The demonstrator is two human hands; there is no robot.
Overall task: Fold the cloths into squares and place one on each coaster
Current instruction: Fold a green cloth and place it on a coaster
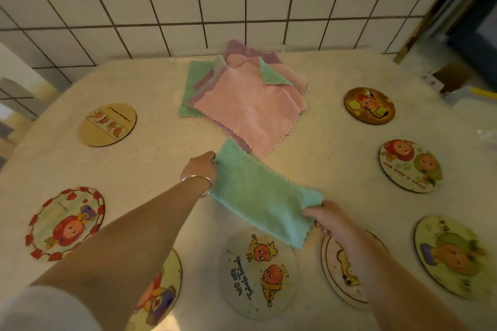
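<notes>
Round, flat coasters printed with cartoon figures are lying in a ring on the pale speckled countertop (336, 142): a tan strip-cartoon coaster (107, 125) at far left, a red-bordered coaster (64, 223) below it, a grey lettered coaster (258, 271) in the near middle, and a dark brown coaster (369, 105) at the right.

A loose pile of fluffy, zigzag-edged cloths (242, 99) in pink, lilac and green is sitting at the back centre, below the white tiled wall (161, 8).

The left hand (200, 166), with a silver bangle (199, 183) at the wrist, is pinching the far end of a soft green cloth (258, 193), folded into a long rectangle. The cloth is stretching diagonally across the counter between the pile and the grey coaster, its near corner overlapping that coaster's rim. The right hand (326, 219) is gripping the near end, fingers curling over the edge.
</notes>
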